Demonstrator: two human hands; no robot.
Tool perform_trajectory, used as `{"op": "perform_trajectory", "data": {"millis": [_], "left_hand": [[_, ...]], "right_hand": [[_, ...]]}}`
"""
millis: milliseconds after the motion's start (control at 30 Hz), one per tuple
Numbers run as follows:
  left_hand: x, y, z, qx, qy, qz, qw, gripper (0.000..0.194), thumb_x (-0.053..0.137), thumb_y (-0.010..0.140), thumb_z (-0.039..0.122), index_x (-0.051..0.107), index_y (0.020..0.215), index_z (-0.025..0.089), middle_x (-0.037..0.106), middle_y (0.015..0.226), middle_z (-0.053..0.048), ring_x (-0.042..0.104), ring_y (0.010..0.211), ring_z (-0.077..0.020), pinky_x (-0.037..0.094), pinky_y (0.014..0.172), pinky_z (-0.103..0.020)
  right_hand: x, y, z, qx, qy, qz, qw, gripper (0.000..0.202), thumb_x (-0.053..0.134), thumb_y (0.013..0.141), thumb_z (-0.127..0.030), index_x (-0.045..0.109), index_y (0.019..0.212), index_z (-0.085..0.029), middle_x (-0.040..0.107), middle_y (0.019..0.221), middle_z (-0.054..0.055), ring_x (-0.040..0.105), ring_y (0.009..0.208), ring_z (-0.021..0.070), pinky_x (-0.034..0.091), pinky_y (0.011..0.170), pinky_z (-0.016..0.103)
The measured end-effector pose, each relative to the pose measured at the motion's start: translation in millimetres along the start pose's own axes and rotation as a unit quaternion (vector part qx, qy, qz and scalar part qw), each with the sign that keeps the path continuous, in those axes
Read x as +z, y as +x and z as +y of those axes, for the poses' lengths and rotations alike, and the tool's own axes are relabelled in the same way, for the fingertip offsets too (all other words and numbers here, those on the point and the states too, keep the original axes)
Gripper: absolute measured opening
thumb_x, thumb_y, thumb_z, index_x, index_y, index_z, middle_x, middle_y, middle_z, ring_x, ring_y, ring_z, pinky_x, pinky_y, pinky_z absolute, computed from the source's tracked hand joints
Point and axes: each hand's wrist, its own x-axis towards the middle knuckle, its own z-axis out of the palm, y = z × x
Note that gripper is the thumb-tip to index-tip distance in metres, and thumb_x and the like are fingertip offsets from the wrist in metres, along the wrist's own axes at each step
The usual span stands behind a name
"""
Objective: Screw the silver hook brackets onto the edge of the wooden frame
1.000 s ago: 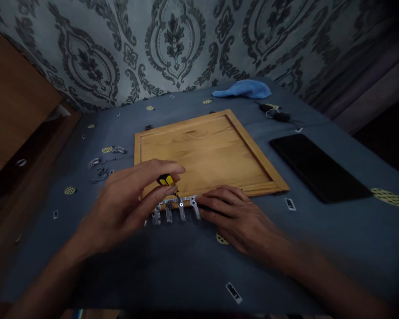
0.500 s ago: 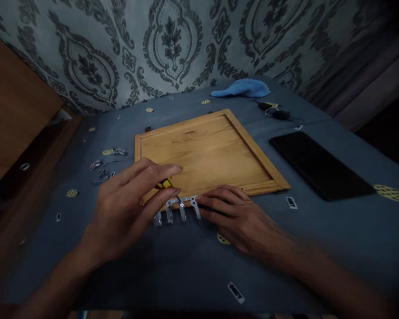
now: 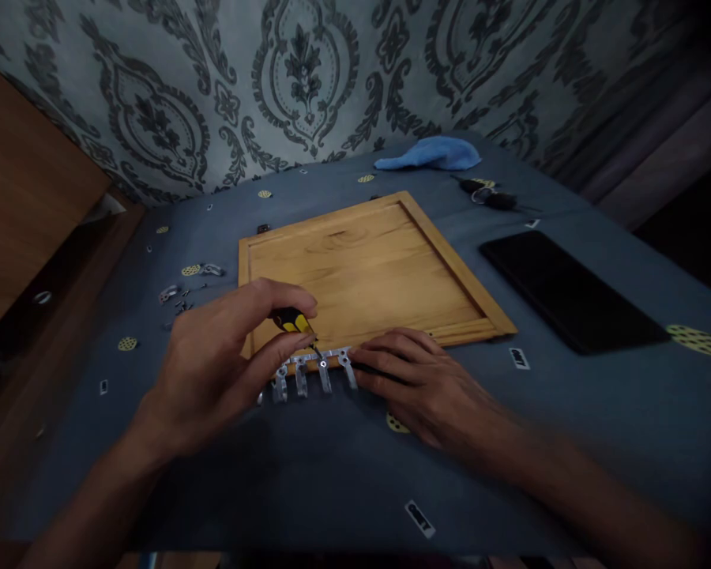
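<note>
A small black-and-yellow screwdriver (image 3: 296, 321) is pinched between the thumb and forefinger of my left hand (image 3: 213, 356). Its tip meets a screw on a silver metal hook rail (image 3: 324, 368), which lies along the near edge of a framed wooden board (image 3: 355, 276). Several hooks of the rail point toward me, and its left end is partly behind my left hand. My right hand (image 3: 426, 387) lies over the board's near edge, fingers together and fingertips pressed at the rail's right end. Its thumb is hidden.
Loose hooks (image 3: 169, 294) and several small screws (image 3: 183, 303) lie left of the board. A black phone (image 3: 569, 292) is on the right, with a dark cable-like object (image 3: 489, 195) behind it. A blue cloth (image 3: 432, 154) sits near the patterned wall.
My left thumb and forefinger have shifted slightly on the screwdriver, so more of its yellow-and-black handle shows. My right hand and the board stay in place.
</note>
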Motion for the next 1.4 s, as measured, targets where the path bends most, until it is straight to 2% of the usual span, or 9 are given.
{"op": "perform_trajectory", "data": {"millis": [200,367,433,533,600,667,1100,1400], "left_hand": [[-0.9,1,-2,0.014,-0.005,-0.010,1.000,0.013,0.067,0.097,0.028,0.067,0.109,0.026,0.077,0.098,0.001,0.074,0.087,-0.0151,0.057,0.077,-0.025],[-2.1,1,-2,0.000,0.001,-0.027,1.000,0.015,0.068,0.095,0.023,0.067,0.110,0.026,0.077,0.100,0.002,0.074,0.089,-0.0138,0.057,0.080,-0.023],[-5.2,0,0,-0.015,-0.014,-0.007,1.000,0.016,0.070,0.095,0.024,0.068,0.110,0.027,0.076,0.101,0.003,0.073,0.091,-0.0146,0.058,0.083,-0.025],[-13.2,-2,3,-0.057,-0.025,0.061,0.996,0.019,0.075,0.091,0.025,0.070,0.109,0.030,0.076,0.101,0.004,0.073,0.094,-0.0167,0.058,0.086,-0.029],[-18.4,-3,5,-0.077,-0.021,0.097,0.992,0.022,0.078,0.088,0.025,0.071,0.108,0.031,0.076,0.101,0.005,0.073,0.093,-0.0177,0.060,0.085,-0.031],[-21.1,-3,6,-0.081,-0.015,0.110,0.991,0.023,0.080,0.087,0.026,0.072,0.107,0.031,0.077,0.099,0.005,0.074,0.091,-0.0183,0.060,0.082,-0.031],[0.3,-7,5,-0.054,-0.058,0.049,0.996,0.017,0.073,0.093,0.025,0.069,0.109,0.027,0.075,0.100,0.003,0.072,0.094,-0.0143,0.055,0.085,-0.026],[10.2,-6,5,-0.002,0.007,0.041,0.999,0.016,0.068,0.096,0.021,0.065,0.112,0.023,0.075,0.099,0.002,0.072,0.091,-0.0123,0.057,0.084,-0.022]], "right_hand": [[1,0,0,0.003,-0.002,0.000,1.000,0.032,0.050,0.095,-0.008,0.072,0.118,-0.016,0.076,0.123,0.008,0.063,0.113,0.0259,0.050,0.100,0.047],[2,-1,0,0.002,0.001,-0.001,1.000,0.032,0.050,0.096,-0.008,0.072,0.119,-0.016,0.075,0.123,0.009,0.063,0.114,0.0256,0.049,0.101,0.046],[2,-1,1,0.002,0.003,0.003,1.000,0.033,0.050,0.096,-0.008,0.072,0.119,-0.017,0.075,0.123,0.009,0.063,0.114,0.0255,0.050,0.101,0.046],[2,-2,1,0.006,0.009,-0.003,1.000,0.033,0.051,0.096,-0.008,0.072,0.119,-0.018,0.075,0.124,0.008,0.063,0.113,0.0254,0.050,0.100,0.046],[2,-2,1,0.013,0.010,-0.009,1.000,0.032,0.050,0.097,-0.009,0.072,0.118,-0.019,0.075,0.124,0.008,0.063,0.114,0.0249,0.050,0.100,0.046],[1,-1,1,0.012,0.010,-0.010,1.000,0.032,0.049,0.098,-0.009,0.072,0.118,-0.018,0.075,0.124,0.008,0.064,0.113,0.0247,0.050,0.100,0.046],[-2,0,0,0.014,0.000,-0.021,1.000,0.034,0.048,0.097,-0.009,0.072,0.119,-0.018,0.075,0.125,0.009,0.064,0.114,0.0262,0.052,0.101,0.047],[-2,-1,-1,0.015,0.006,-0.031,0.999,0.037,0.052,0.093,-0.007,0.071,0.122,-0.019,0.074,0.126,0.009,0.063,0.117,0.0264,0.050,0.103,0.048]]}}
